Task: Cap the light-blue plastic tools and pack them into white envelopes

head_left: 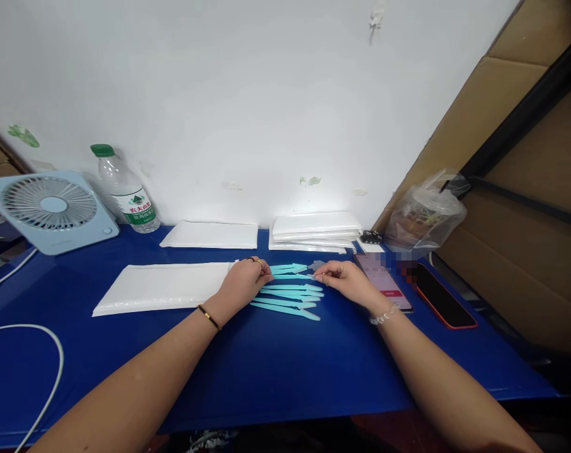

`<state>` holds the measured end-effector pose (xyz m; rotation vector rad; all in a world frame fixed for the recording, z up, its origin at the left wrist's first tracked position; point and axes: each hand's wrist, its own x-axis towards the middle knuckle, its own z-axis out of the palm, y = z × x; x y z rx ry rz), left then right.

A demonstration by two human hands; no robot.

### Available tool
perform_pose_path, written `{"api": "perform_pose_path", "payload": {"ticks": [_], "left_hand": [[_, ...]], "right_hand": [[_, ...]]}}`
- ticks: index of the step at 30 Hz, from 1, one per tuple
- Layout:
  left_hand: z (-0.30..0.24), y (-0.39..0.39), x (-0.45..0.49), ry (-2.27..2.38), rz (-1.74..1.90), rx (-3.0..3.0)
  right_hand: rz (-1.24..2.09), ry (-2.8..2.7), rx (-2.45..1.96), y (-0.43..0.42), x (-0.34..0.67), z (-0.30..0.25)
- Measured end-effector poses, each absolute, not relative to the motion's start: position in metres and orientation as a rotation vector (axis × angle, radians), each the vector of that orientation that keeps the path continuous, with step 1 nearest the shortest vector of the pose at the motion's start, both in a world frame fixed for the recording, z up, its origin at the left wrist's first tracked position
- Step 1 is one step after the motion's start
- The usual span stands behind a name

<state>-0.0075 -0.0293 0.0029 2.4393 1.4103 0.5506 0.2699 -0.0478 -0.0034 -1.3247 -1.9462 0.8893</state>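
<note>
Several teal eyebrow razors (289, 304) lie fanned out on the blue table, heads to the right. Just above them, my left hand (247, 277) pinches the handle end of one teal eyebrow razor (289, 276). At that razor's other end, my right hand (339, 279) has thumb and finger closed around a small clear piece, perhaps a blade cover; my fingers partly hide it. Behind the held razor are more teal razors (289, 268), next to a small heap of translucent pieces (317, 265).
White padded mailers lie at left (162, 286), at back (209, 234) and stacked at back right (313, 228). A lit phone (384, 283) and a dark orange-edged phone (446, 296) sit right. Around are a blue fan (53, 204), water bottle (127, 192) and bagged cup (427, 214).
</note>
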Motion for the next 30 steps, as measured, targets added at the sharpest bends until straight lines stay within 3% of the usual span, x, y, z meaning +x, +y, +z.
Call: {"api": "perform_pose_path", "payload": {"ticks": [8,15,24,30], "left_hand": [[0.001,-0.033,-0.001,1.317,0.496,2.437],[0.0,-0.026,-0.011,1.407,0.599,2.555],[-0.005,-0.017,-0.013,1.512,0.506,2.585],[0.003,-0.022,-0.01,1.521,0.57,2.554]], "right_hand": [[0.932,-2.031,-1.276,-0.054,0.259,0.0],[0.376,-2.142,-1.4,-0.042,0.279,-0.004],[0.235,-2.237,-1.392,-0.037,0.274,-0.01],[0.553,-1.926,-1.422,-0.038,0.276,-0.01]]}}
